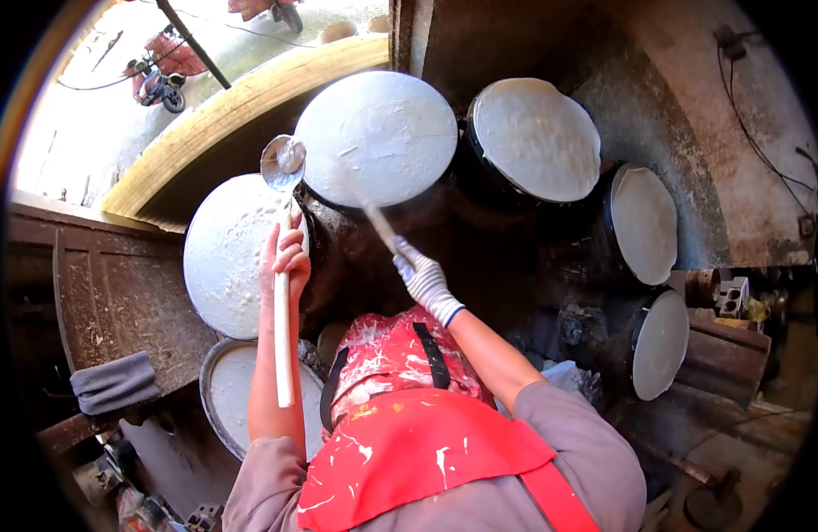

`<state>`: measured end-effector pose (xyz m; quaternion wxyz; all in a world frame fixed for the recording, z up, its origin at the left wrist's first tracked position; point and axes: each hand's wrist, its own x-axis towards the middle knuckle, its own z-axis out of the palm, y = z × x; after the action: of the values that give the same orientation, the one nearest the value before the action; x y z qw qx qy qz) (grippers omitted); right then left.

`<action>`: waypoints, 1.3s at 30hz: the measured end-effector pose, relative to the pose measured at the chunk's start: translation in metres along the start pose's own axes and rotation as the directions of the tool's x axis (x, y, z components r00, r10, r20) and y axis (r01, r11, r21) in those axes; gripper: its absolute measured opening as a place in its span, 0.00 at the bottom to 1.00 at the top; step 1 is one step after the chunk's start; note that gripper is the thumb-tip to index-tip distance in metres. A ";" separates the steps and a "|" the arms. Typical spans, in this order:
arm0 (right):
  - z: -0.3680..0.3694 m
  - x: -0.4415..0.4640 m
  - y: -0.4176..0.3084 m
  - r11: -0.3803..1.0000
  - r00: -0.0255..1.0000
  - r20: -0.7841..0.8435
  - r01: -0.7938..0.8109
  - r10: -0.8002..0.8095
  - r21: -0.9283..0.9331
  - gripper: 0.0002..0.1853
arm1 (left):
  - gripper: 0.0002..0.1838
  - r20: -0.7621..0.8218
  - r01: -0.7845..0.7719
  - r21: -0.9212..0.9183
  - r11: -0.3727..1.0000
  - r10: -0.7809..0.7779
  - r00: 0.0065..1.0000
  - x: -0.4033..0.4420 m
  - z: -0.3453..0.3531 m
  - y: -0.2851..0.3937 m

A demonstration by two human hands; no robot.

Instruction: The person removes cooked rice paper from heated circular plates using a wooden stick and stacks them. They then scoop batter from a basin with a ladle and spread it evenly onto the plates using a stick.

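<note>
My bare left hand (pixel 289 253) grips the long pale handle of a metal ladle (pixel 283 161). The ladle's bowl hangs between two round griddles. White, bubbly batter covers the left griddle (pixel 236 257). On the top middle griddle (pixel 378 133) lies a smoother white layer with a few lumps. My right hand (pixel 424 282), in a striped glove, is closed around a wooden stick-like tool (pixel 379 223). Its far end, blurred, reaches over the near part of the top middle griddle. A large round tub (pixel 207 372) of white liquid stands below my left forearm, partly hidden by it.
More round griddles with white sheets curve along the right: one at the top right (pixel 537 137), one farther down (pixel 644 226), and a low one (pixel 662 346). A grey cloth (pixel 115 383) hangs on brown boards at left. A curved yellowish ledge (pixel 241 93) borders the outdoor side.
</note>
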<state>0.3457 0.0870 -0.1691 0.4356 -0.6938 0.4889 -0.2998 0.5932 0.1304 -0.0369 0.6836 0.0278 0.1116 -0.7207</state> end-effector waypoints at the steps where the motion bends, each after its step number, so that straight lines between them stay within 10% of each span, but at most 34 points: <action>1: -0.009 0.011 -0.003 0.995 0.980 -0.182 0.087 -0.075 0.058 0.19 | 0.23 0.014 0.011 -0.010 1.000 -0.011 1.000 -0.002 0.000 -0.002; 7: -0.010 0.027 -0.052 0.916 0.931 0.135 -0.294 0.339 -0.272 0.20 | 0.23 0.039 -0.021 0.024 0.999 0.020 0.999 -0.003 0.017 -0.012; 17: -0.029 0.029 -0.039 0.988 0.999 0.009 -0.035 0.037 -0.152 0.22 | 0.23 0.024 -0.060 0.031 0.998 0.059 0.998 -0.013 0.016 -0.018; 19: -0.059 0.035 -0.039 0.899 0.999 0.023 0.042 -0.036 -0.436 0.25 | 0.23 0.028 -0.075 0.020 0.997 0.075 0.997 -0.016 0.014 -0.016; 23: -0.058 0.047 -0.034 0.662 0.931 0.244 0.365 -0.272 -0.654 0.32 | 0.23 0.037 -0.084 0.018 0.996 0.084 0.996 -0.019 0.011 -0.014; 28: -0.068 0.080 -0.039 0.560 0.847 0.527 0.469 -0.066 -0.683 0.31 | 0.23 0.034 -0.096 0.034 0.995 0.094 0.995 -0.023 0.010 -0.018; 34: -0.106 0.114 -0.036 0.801 0.990 0.085 -0.042 0.115 -0.597 0.25 | 0.23 0.016 -0.119 0.041 0.992 0.118 0.993 -0.031 0.008 -0.023; 39: -0.132 0.108 -0.028 0.941 0.989 -0.119 0.045 -0.090 -0.336 0.38 | 0.25 0.046 -0.085 0.040 0.996 0.083 0.996 -0.021 0.004 -0.028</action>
<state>0.2836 -0.0517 -0.0873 0.2683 -0.7521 0.5362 -0.2734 0.5670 0.1509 -0.0256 0.7147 0.0307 0.0802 -0.6941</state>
